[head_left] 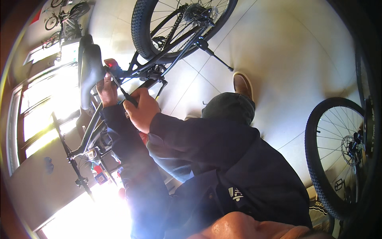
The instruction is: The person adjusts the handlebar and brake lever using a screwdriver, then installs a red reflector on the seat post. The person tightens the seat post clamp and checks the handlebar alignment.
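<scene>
A bicycle stands at my left, its black saddle (90, 69) near the tip of my left hand. Just right of the saddle, a red rear light (111, 63) sits by the seatpost area. My left hand (106, 92) reaches up under the saddle, fingers closed at the base of the light; the exact contact is partly hidden. In my right hand (144, 109) is a screwdriver (129, 98), its dark handle in my closed fingers. The shaft slants up and left, its tip close to the light and my left fingertips. Whether the tip touches a screw is too small to tell.
The bicycle's rear wheel (142, 32) and lowered kickstand (219, 57) extend ahead of me over pale floor tiles (278, 71). Its handlebar (71, 157) lies at lower left. Another bicycle's wheel (314, 159) stands at right. More bicycles (65, 24) stand at far left, beyond bright windows.
</scene>
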{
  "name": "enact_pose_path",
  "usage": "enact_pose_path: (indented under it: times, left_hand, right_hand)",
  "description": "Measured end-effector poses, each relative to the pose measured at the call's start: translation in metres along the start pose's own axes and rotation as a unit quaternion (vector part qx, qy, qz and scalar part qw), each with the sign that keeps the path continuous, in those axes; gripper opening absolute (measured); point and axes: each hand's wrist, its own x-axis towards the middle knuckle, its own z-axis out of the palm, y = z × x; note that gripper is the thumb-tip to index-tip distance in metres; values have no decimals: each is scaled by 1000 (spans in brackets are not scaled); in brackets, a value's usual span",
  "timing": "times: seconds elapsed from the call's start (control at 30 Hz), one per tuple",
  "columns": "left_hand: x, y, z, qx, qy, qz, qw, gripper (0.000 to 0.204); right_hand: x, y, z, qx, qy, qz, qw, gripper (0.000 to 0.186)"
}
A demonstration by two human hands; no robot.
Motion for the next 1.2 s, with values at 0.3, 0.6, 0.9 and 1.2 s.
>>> enact_pose_path:
  times: [0.3, 0.6, 0.9, 1.2]
  left_hand:
    - [-4, -3, -5, 69, 23, 27, 997, 48]
    - [-4, -5, -17, 69, 83, -46, 993, 45]
    - [-1, -5, 8, -58, -2, 23, 998, 34]
    - [-10, 8, 21, -1, -102, 143, 985, 28]
  right_hand:
    - [-11, -10, -2, 11, 1, 21, 1000, 42]
    - [-8, -2, 0, -10, 7, 6, 1000, 46]
    - [15, -1, -18, 155, -95, 133, 974, 32]
    - [10, -26, -37, -375, 62, -249, 891, 40]
